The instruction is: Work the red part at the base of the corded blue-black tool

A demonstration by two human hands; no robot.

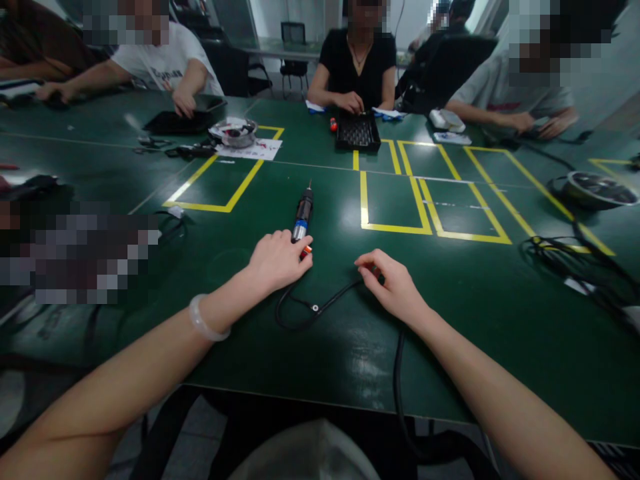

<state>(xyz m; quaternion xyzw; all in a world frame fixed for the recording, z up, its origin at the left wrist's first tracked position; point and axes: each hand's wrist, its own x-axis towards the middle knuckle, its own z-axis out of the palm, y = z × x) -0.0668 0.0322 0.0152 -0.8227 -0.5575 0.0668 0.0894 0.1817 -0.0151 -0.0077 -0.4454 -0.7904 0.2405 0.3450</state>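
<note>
An electric screwdriver (302,215) lies on the green table, its bit pointing away from me. My left hand (280,259) is closed over its rear end, where a bit of orange shows by the thumb. A black cord (293,327) loops from the screwdriver towards my right side, with a small ring terminal (315,308) on a short lead beside it. My right hand (387,280) rests low over the cord, fingers curled and thumb near the index finger. The cord passes into this hand, comes out below it and drops over the near table edge; the grip itself is partly hidden.
Yellow tape rectangles (397,230) mark the green table (320,363). Across it, a person sits behind a black tray (357,132). A clear round container (233,132) stands on paper at the back left. Coiled black cables (560,257) and a round metal part (600,189) lie right.
</note>
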